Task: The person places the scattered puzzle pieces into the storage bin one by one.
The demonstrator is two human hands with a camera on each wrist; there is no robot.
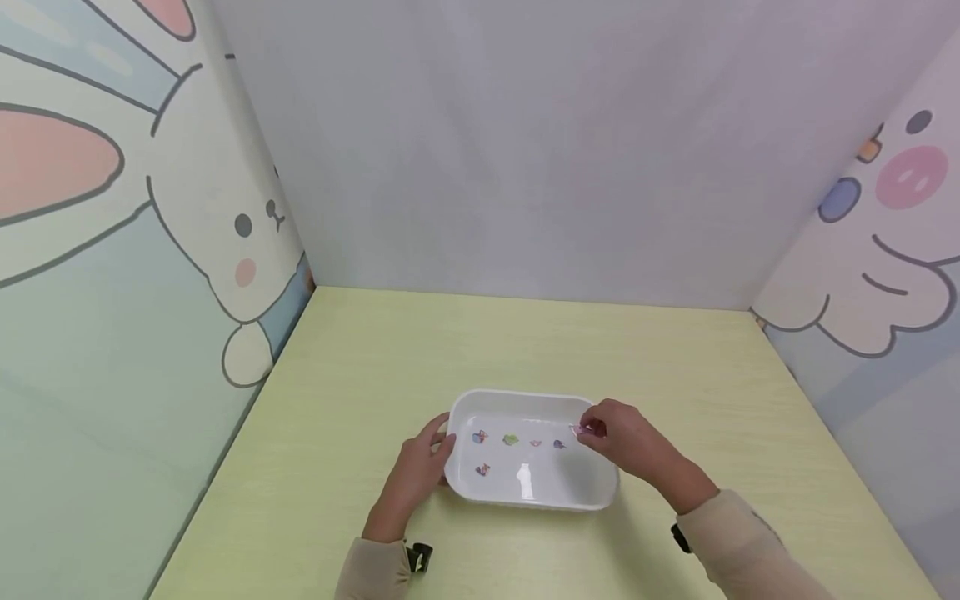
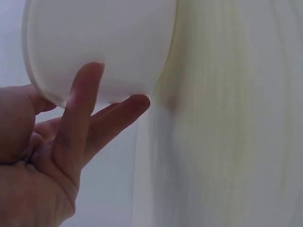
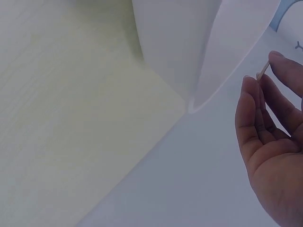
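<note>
My left hand [image 1: 417, 471] grips the left end of a white rectangular tray [image 1: 585, 479], with the thumb over the rim. In the left wrist view, fingers [image 2: 78, 109] lie against the tray's outer wall [image 2: 109, 38]. Above the tray's right end, my right hand [image 1: 630, 437] pinches a small, flat, purple-and-pink piece [image 1: 577, 430] between thumb and fingertips. Seen edge-on in the right wrist view, that piece [image 3: 263, 71] is thin and pale. Inside the tray lie several small colourful pieces, among them a green one [image 1: 511, 439] and a blue-and-red one [image 1: 480, 437].
The tray is over a pale yellow-green table [image 1: 375, 358]. A plain grey-white wall [image 1: 510, 167] stands behind it. Side panels carry a cartoon rabbit [image 1: 217, 192] on the left and a pink-nosed figure [image 1: 892, 233] on the right.
</note>
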